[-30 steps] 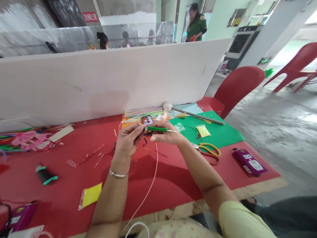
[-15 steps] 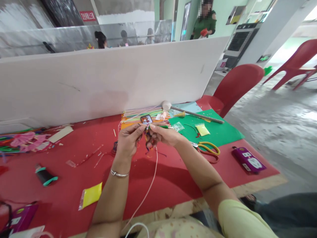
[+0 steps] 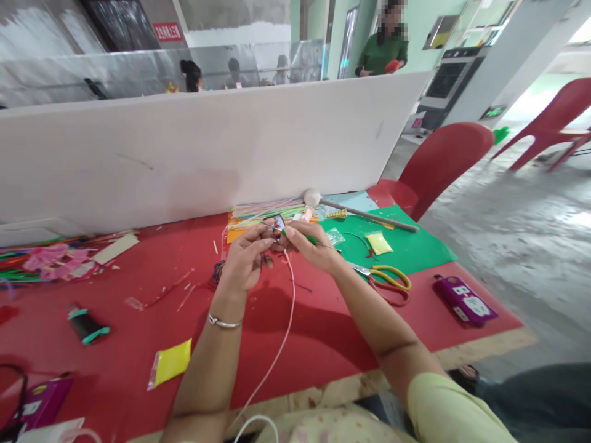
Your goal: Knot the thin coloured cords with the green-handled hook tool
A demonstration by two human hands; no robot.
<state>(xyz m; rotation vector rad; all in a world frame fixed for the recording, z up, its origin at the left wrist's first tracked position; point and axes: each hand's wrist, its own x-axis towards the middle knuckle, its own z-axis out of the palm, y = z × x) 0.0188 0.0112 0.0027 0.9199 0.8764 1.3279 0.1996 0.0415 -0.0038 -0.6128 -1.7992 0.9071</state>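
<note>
Both my hands meet over the red table, in front of a phone (image 3: 278,221) that shows a lit screen. My left hand (image 3: 247,255) is closed, its thumb and fingers pinching a small piece of dark, multicoloured yarn (image 3: 277,243), mostly hidden between the hands. In my right hand (image 3: 307,243) is a green-handled tool (image 3: 314,239), perhaps a crochet hook, with a thin metal end pointing right; its other end is covered by the fingers. A bundle of dark yarn (image 3: 217,272) lies just left of my left wrist. A pale cable (image 3: 289,320) runs from near the hands toward my body.
Scissors (image 3: 385,280) lie right of my forearm, near a green sheet (image 3: 415,243) and a purple pouch (image 3: 465,300). To the left are a yellow packet (image 3: 172,362) and a black-and-teal object (image 3: 87,326). A white partition (image 3: 194,154) stands behind; a person in green (image 3: 383,52) is beyond it.
My hands have turned slightly, and the green handle now tilts down to the right. The yarn strands that hung below my fingers are now mostly hidden.
</note>
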